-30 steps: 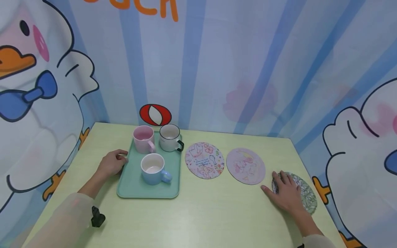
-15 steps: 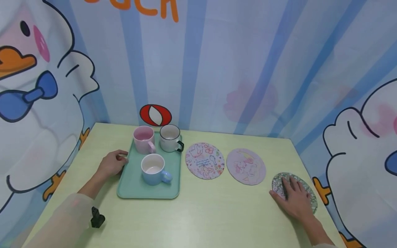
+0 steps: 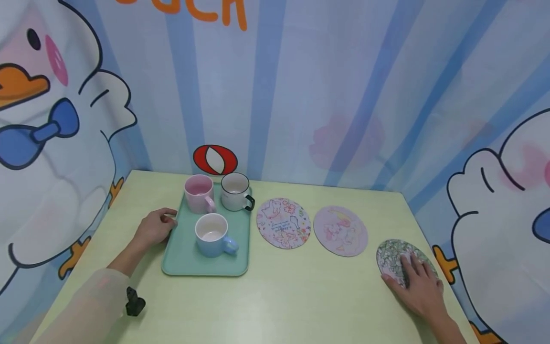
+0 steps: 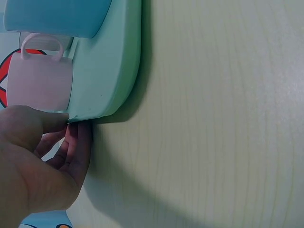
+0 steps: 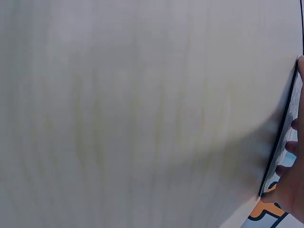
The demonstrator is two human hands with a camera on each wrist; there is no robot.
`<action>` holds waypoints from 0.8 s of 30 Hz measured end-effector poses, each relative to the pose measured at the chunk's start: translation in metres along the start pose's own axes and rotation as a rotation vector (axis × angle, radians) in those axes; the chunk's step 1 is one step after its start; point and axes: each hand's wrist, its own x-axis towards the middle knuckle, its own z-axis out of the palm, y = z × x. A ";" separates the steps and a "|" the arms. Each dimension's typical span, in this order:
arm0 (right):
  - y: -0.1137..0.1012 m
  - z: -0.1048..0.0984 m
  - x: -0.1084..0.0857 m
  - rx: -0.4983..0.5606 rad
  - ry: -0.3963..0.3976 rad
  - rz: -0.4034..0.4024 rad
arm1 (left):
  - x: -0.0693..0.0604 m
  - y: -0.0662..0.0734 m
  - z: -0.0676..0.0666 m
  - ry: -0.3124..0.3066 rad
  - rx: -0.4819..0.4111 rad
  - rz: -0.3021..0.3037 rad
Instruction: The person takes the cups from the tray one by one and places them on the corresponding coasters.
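My left hand [image 3: 154,227] pinches the left rim of a mint-green tray [image 3: 180,263], thumb above and fingers below in the left wrist view. On that tray stand a pink mug [image 3: 199,196], a white mug [image 3: 234,193] with a dark rim and black handle, and a light-blue mug [image 3: 210,243] with a white inside. My right hand [image 3: 421,289] rests on a round green-patterned mat [image 3: 388,255] at the table's right, fingers spread over its top, thumb at its near left edge. The right wrist view shows this mat almost edge-on.
Two more round mats lie flat between tray and right hand: a floral one [image 3: 283,224] and a pale lilac one [image 3: 341,231]. A printed blue striped curtain [image 3: 292,95] hangs behind the pale wooden table [image 3: 292,296]. A small black clip [image 3: 135,302] sits by the left sleeve.
My right hand has slid right and nearer across the green-patterned mat, which stays in place and shows more of its far left part. The left hand, tray and mugs have not moved.
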 end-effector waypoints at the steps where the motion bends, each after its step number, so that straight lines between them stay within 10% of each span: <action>1: 0.001 0.000 -0.001 0.000 -0.005 0.003 | 0.000 0.000 0.000 -0.001 -0.001 0.001; 24: -0.001 -0.001 0.004 0.032 -0.012 0.006 | -0.001 0.000 -0.002 0.002 0.019 0.026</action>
